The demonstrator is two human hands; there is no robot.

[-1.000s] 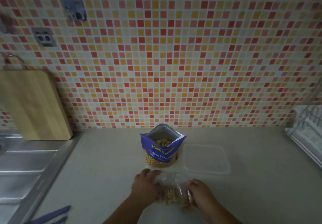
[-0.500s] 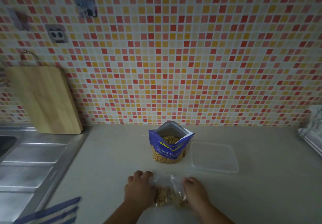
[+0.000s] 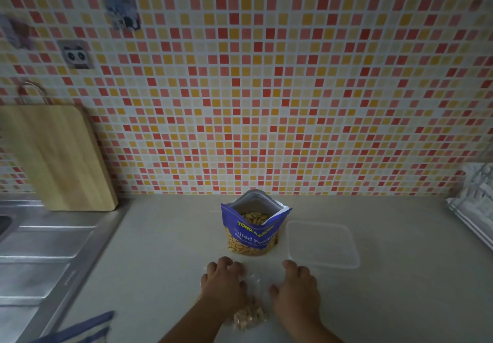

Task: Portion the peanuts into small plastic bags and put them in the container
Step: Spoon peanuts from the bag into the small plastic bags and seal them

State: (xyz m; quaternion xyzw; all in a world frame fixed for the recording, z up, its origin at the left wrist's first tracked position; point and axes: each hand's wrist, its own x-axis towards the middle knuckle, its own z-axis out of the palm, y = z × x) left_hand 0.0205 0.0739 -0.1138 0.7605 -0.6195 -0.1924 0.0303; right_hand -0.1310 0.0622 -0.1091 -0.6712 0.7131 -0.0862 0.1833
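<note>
A small clear plastic bag (image 3: 253, 282) with a clump of peanuts (image 3: 249, 317) at its near end lies on the counter between my hands. My left hand (image 3: 223, 286) grips the bag's left side, thumb on the plastic. My right hand (image 3: 296, 289) is curled at the bag's right edge, and the contact there is hard to make out. Behind them stands an open blue pouch of salted peanuts (image 3: 253, 232), upright and partly full. A low clear plastic container (image 3: 321, 245) sits to its right with nothing visible inside.
A steel sink drainboard (image 3: 48, 252) lies at the left with a wooden cutting board (image 3: 56, 156) leaning on the tiled wall. A blue striped cloth (image 3: 80, 328) lies at the near left. A white dish rack (image 3: 474, 209) stands at the right edge.
My hands have drawn slightly apart and the bag now lies lengthwise, with the peanuts gathered at its near end. The view has shifted a little to the left.
</note>
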